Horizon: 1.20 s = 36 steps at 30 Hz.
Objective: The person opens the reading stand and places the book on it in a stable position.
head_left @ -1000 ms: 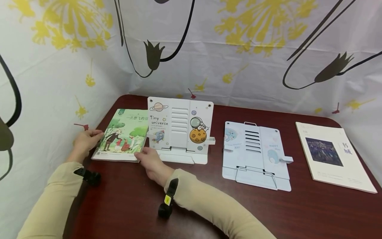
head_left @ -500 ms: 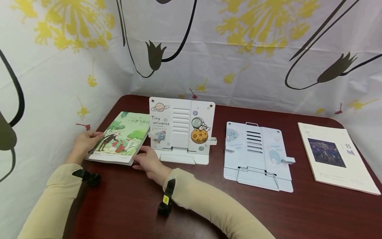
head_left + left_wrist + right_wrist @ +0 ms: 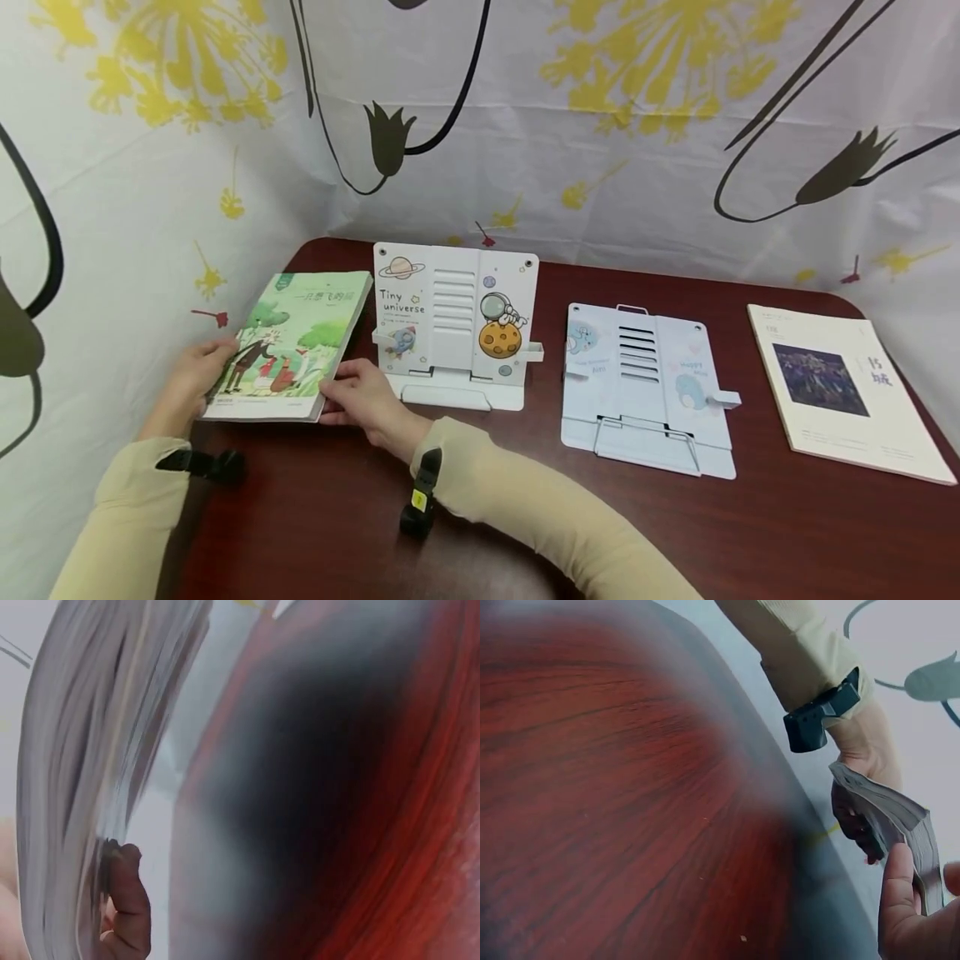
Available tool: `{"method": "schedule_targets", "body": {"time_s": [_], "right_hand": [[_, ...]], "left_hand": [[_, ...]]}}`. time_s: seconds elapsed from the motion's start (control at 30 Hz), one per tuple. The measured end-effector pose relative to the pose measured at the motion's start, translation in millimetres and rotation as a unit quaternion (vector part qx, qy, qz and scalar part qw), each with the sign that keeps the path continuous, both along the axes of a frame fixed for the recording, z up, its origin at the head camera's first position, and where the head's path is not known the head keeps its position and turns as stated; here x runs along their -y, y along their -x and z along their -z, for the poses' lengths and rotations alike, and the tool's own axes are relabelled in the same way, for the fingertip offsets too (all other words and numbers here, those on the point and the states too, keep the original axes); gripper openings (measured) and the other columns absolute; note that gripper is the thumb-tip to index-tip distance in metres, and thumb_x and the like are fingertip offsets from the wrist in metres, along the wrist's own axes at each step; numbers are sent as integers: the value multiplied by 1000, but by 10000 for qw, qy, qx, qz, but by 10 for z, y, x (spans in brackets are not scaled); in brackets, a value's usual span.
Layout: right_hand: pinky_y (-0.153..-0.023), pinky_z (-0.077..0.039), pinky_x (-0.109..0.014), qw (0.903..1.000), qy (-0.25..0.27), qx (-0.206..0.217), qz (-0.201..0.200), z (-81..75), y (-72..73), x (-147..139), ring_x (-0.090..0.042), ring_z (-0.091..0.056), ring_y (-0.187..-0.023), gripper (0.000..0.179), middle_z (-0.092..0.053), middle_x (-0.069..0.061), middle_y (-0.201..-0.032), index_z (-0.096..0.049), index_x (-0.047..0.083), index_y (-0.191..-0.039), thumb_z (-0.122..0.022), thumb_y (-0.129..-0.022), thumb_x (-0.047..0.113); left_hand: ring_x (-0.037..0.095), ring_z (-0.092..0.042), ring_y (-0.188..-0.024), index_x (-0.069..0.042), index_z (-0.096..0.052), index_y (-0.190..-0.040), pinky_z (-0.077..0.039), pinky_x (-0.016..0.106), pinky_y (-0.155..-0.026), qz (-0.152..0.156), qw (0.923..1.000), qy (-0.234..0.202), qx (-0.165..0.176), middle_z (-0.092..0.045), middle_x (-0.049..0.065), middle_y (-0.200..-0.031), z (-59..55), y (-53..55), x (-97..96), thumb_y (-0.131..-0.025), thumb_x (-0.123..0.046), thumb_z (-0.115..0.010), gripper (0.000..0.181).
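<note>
Slippage risk: the thick, green-covered, rectangular paper book [image 3: 281,358] could twist if your bare left hand [image 3: 187,377] or bare right hand [image 3: 369,402] loosens unevenly. Both hands grip it by opposite side edges, near its lower corners; it lies between them. Swung right, it may knock the white, slotted, metal-looking bookstand [image 3: 453,357] just beside it.

White metal bookstand [image 3: 454,321] reads "Tiny universe"; pale-blue metal bookstand [image 3: 648,392], "Happy"; green illustrated paperback [image 3: 288,350], "一只想飞的", last character blurred; cream rectangular paperback [image 3: 851,392], "书城".
</note>
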State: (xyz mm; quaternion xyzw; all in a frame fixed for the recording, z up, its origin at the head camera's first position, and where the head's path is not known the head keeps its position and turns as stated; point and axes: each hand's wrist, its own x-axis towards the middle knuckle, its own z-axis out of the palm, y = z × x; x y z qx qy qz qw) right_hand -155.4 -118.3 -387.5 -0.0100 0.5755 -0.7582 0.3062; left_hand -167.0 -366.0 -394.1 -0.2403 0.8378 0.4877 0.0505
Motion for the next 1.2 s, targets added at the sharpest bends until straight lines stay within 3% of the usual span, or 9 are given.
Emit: {"method": "schedule_targets", "body": {"time_s": [0.13,0.2,0.37,0.53,0.67,0.83,0.97,1.1,1.2], "right_hand": [[-57,-56,-29,9990,-17,-430,-75,-61,-16,-20,-12,-57,-57,23,-57,-5,-77,-48,2,-107,-60,-88,-3],[-54,-55,-27,9977,-85,-675,-65,-89,-18,-38,-11,-56,-57,26,-55,-4,-75,-48,2,-108,-60,-87,-5],[-56,-56,-31,9896,-304,-1405,-99,-193,2,-149,-10,-54,-60,29,-52,-3,-77,-47,-2,-112,-58,-86,-8],[-62,-58,-39,9764,-588,-2080,-40,-333,79,-349,-10,-55,-64,33,-54,-8,-84,-47,-3,-115,-59,-85,-9],[-66,-58,-42,9659,-761,-2470,179,-442,179,-599,-15,-57,-70,36,-54,-10,-89,-48,-3,-118,-60,-84,-9],[-66,-58,-36,9422,-1103,-3133,446,-541,333,-1067,-18,-58,-74,37,-54,-12,-91,-49,-3,-120,-59,-85,-8],[-67,-57,-35,8987,-1771,-3929,810,-545,445,-1439,-22,-60,-77,34,-56,-15,-91,-52,-2,-118,-60,-85,-6],[-70,-53,-34,8472,-2541,-4525,1134,-510,530,-1721,-25,-62,-82,32,-62,-15,-92,-54,2,-118,-62,-86,-1],[-69,-52,-34,8259,-2883,-4675,1272,-481,579,-1861,-24,-62,-82,30,-63,-14,-91,-55,4,-116,-64,-87,1]], "left_hand": [[-6,-47,-69,-1,-37,-142,-44,14,-57,-624,9955,-498,-504,-53,-15,-95,-96,-80,-52,-95,-40,-48,63],[-5,-48,-68,-12,-54,-132,-44,13,-55,-959,9878,-893,-847,-50,-25,-83,-160,-105,-80,-93,-38,-54,47],[-2,-53,-78,-28,-68,-98,-44,11,-56,-1517,9543,-1889,-1749,-60,-20,-89,-330,-91,-191,-89,-30,-65,10],[0,-58,-74,-21,-72,-98,-49,13,-54,-1601,9126,-2806,-2506,-62,-13,-93,-505,-26,-382,-85,-22,-71,13],[4,-56,-84,-17,-69,-101,-49,12,-61,-1093,9029,-2828,-3047,-60,-7,-98,-634,69,-584,-85,-13,-70,17],[4,-55,-87,-19,-65,-106,-47,9,-69,388,9080,-2354,-3444,-62,-7,-96,-747,194,-820,-86,-1,-65,26],[3,-61,-85,-17,-63,-108,-49,11,-74,1233,8966,-2266,-3599,-66,-8,-95,-798,302,-1047,-85,6,-62,33],[4,-63,-84,-12,-61,-108,-51,13,-75,1535,8896,-2199,-3696,-67,-9,-93,-790,422,-1281,-84,11,-61,33],[4,-63,-85,-9,-59,-109,-52,14,-74,1567,8923,-1992,-3735,-65,-10,-93,-745,485,-1421,-83,11,-62,33]]}}
